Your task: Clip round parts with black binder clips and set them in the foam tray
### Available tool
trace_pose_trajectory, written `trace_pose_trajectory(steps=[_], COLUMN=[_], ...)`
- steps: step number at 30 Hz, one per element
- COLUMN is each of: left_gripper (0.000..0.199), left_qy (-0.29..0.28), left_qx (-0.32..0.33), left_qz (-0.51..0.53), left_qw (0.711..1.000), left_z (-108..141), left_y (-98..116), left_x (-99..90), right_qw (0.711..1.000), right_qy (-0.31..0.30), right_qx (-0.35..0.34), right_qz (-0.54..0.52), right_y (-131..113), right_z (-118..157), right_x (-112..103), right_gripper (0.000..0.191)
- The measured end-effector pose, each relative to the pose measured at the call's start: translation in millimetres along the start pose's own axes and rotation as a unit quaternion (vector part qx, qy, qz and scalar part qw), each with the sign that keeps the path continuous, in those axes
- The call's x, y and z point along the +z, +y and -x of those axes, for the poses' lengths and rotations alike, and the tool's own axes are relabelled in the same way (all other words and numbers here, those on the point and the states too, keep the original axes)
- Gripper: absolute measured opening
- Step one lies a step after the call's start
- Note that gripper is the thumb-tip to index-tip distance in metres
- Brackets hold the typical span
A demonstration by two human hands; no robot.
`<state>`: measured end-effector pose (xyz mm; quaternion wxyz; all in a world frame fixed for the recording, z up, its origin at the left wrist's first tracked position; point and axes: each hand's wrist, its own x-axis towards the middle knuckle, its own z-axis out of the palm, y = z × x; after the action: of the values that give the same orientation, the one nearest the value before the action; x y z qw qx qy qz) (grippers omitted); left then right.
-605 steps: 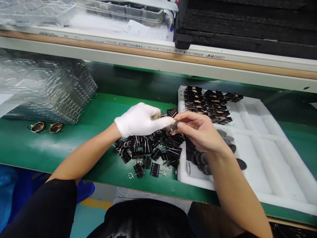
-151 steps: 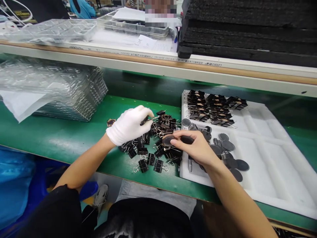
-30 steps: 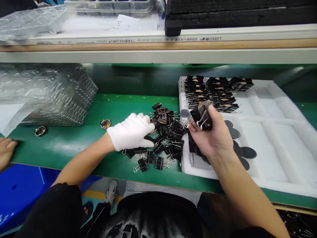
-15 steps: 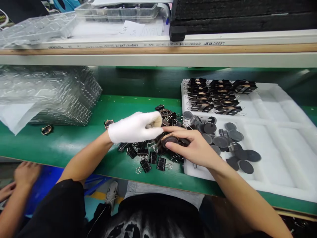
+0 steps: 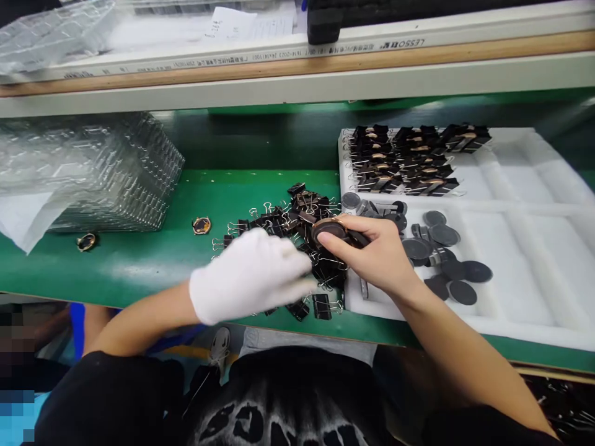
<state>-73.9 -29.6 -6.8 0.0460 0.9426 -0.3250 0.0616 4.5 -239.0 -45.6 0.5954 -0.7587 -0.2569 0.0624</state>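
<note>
My right hand [image 5: 379, 244] grips a round, gold-rimmed watch case [image 5: 329, 231] with a dark disc on its face. The thumb presses on the disc, and a black piece under the fingers is partly hidden. In a white glove, my left hand [image 5: 253, 275] is over the near side of a pile of black binder clips [image 5: 279, 220]. Motion smears its fingers, so whether they hold anything does not show. Two gold-rimmed watch cases lie on the green bench, one [image 5: 201, 225] behind the glove and one [image 5: 87, 241] farther left.
A white foam tray [image 5: 520, 217] on the right carries rows of clipped watch cases [image 5: 418, 161] and loose dark discs [image 5: 444, 235]. Stacked clear plastic trays [image 5: 102, 179] stand at the left. A shelf edge [image 5: 279, 87] crosses above the bench. Another person is at the lower left.
My left hand has come away from the watch case, moving toward me and down over the clips. My right hand keeps hold of the watch case. The view has tilted slightly.
</note>
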Motion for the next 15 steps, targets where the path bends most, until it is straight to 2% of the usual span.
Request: trace_pose_trajectory(steps=[2, 5, 7, 9, 11, 12, 13, 14, 15], left_gripper=[0.036, 0.027, 0.027, 0.033, 0.034, 0.033, 0.032, 0.031, 0.029], left_qy=[-0.064, -0.096, -0.106, -0.112, -0.089, -0.049, 0.013, 0.086, 0.158], left_qx=[0.087, 0.126, 0.148, 0.153, 0.1, 0.037, -0.045, -0.133, -0.209], left_qz=[-0.028, -0.057, -0.048, -0.003, 0.06, 0.089, 0.114, 0.136, 0.162], left_qw=[0.994, 0.986, 0.982, 0.982, 0.989, 0.994, 0.992, 0.978, 0.951], left_z=[6, 7, 4, -1, -7, -10, -14, -18, -22], left_y=[17, 28, 20, 4, -12, -18, -22, -23, -22], left_x=[16.4, 42.7, 47.6, 37.8, 18.6, 8.7, 0.4, -5.4, -8.3], right_qw=[1.0, 1.0, 0.999, 0.996, 0.991, 0.989, 0.988, 0.989, 0.99], right_qy=[-0.003, -0.018, -0.033, -0.05, -0.066, -0.072, -0.076, -0.079, -0.081], right_qx=[0.001, 0.001, 0.004, 0.016, 0.021, 0.013, -0.001, -0.017, -0.03], right_qz=[-0.006, -0.023, -0.04, -0.072, -0.115, -0.128, -0.131, -0.124, -0.11], right_y=[-1, 1, 4, 8, 10, 10, 10, 8, 7], right_z=[-1, -2, -2, -3, -4, -5, -5, -5, -5], right_x=[0, -1, -4, -9, -14, -16, -17, -17, -17], right_gripper=[0.017, 0.018, 0.021, 0.025, 0.026, 0.025, 0.024, 0.022, 0.02])
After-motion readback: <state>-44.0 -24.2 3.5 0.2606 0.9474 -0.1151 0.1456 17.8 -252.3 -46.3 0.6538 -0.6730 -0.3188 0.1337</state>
